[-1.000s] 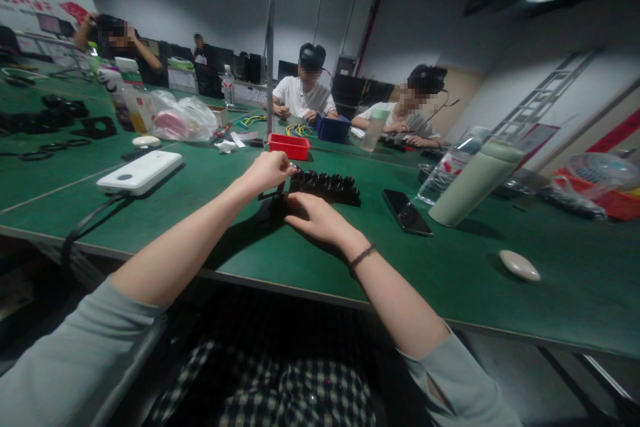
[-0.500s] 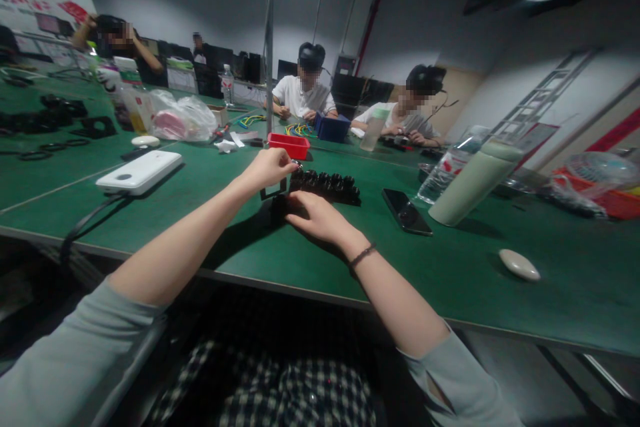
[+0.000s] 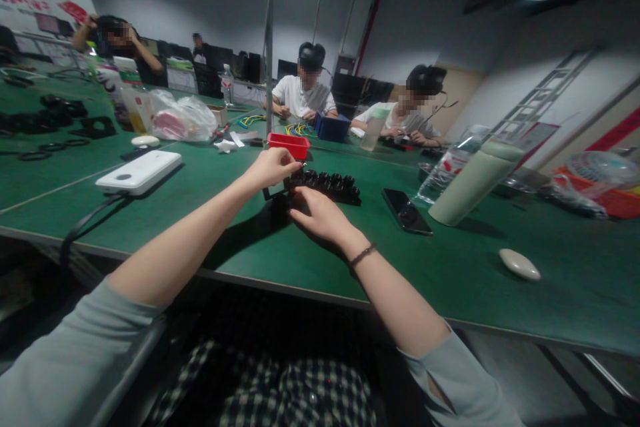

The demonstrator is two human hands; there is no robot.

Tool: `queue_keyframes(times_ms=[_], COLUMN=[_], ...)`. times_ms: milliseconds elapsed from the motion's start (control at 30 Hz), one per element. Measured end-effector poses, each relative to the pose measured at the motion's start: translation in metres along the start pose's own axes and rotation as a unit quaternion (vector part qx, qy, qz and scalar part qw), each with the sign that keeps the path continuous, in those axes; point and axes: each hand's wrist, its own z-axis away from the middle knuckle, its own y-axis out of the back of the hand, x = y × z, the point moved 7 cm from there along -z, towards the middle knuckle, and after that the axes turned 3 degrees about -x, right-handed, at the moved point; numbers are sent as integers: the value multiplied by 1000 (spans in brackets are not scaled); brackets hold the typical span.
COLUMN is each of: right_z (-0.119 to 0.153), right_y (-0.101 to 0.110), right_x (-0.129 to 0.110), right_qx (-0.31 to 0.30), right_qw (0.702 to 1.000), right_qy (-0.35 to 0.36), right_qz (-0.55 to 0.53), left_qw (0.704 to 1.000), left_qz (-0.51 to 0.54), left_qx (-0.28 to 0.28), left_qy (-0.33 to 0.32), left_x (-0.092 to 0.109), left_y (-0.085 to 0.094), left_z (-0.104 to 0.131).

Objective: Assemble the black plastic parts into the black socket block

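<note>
Over the middle of the green table (image 3: 240, 240), my left hand (image 3: 273, 169) is closed in a pinch at the fingertips. A tiny shiny piece shows there, too small to name. Below those fingers stands a black frame-like part (image 3: 275, 195), partly hidden by both hands. My right hand (image 3: 324, 215) lies low to its right, thumb and fingers closed on the frame's dark lower end. Just beyond my right fingers is a black rack (image 3: 345, 197) bearing several round black pieces in rows.
A red bin (image 3: 289, 145) and a blue bin (image 3: 333, 127) stand beyond my hands. At left lies a white power bank (image 3: 140, 172) with a cable. To the right are a phone (image 3: 406, 211), a green flask (image 3: 473, 183) and a pale oval object (image 3: 519, 265). Co-workers sit opposite.
Both hands have shifted slightly to the right, and the black frame-like part has moved and tilted a little with them. The surroundings look the same.
</note>
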Motion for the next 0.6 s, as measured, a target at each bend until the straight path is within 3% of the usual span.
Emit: queue_keyframes(times_ms=[600], right_z=[0], right_y=[9], right_x=[-2], right_qx=[20], right_qw=[998], right_qy=[-41], right_qz=[36], left_qw=[998], left_qz=[59], left_qx=[-12], left_qy=[-2], left_x=[7], left_y=[-11], left_z=[6])
